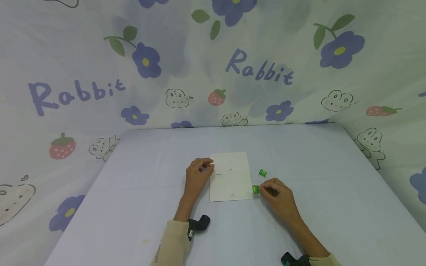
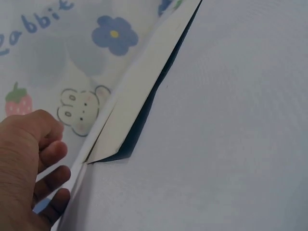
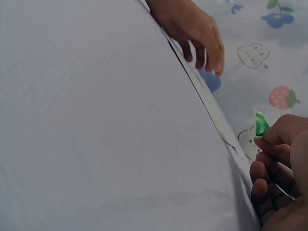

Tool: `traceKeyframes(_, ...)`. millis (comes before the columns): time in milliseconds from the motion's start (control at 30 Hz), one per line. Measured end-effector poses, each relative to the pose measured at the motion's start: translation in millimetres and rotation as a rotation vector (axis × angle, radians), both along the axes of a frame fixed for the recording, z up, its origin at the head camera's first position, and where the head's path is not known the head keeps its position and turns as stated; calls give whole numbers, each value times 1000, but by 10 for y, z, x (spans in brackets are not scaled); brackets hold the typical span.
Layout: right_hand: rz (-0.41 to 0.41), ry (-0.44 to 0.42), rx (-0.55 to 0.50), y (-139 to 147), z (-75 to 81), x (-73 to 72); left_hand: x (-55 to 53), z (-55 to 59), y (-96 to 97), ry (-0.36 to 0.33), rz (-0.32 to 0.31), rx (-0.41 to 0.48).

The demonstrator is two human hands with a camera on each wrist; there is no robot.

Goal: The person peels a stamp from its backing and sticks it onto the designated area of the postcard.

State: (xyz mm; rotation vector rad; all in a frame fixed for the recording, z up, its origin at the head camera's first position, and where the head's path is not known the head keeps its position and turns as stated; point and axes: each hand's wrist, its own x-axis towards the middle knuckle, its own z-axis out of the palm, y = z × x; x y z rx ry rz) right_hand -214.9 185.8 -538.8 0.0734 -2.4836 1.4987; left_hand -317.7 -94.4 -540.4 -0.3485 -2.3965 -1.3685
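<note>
Seen from my remote station: the left hand (image 1: 197,176) rests on the left edge of a cream card (image 1: 230,176) lying flat mid-counter (image 1: 139,192), fingers curled over the card's rim, forearm running straight back toward the body. The right hand (image 1: 277,195) sits just right of the card, wrist angled inward, fingertips pinching a small green sticker (image 1: 255,189) at the card's lower right edge. A second green sticker (image 1: 263,173) lies loose on the counter just beyond it. Rabbit-print cloth (image 1: 259,70) hangs behind.
</note>
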Motion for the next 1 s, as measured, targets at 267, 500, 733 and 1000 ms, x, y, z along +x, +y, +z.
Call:
traceKeyframes(267, -4, 25, 19, 3, -13, 2, -21, 2, 8, -12, 0, -45)
traceKeyframes(500, 4, 4, 0, -3, -5, 7, 4, -21, -21, 17, -7, -134)
traceKeyframes(733, 3, 2, 14, -5, -9, -15, 16, -19, -14, -3, 2, -149)
traceKeyframes(1000, 25, 73, -10, 11, -4, -98, 21, -5, -2, -35, 23, -202)
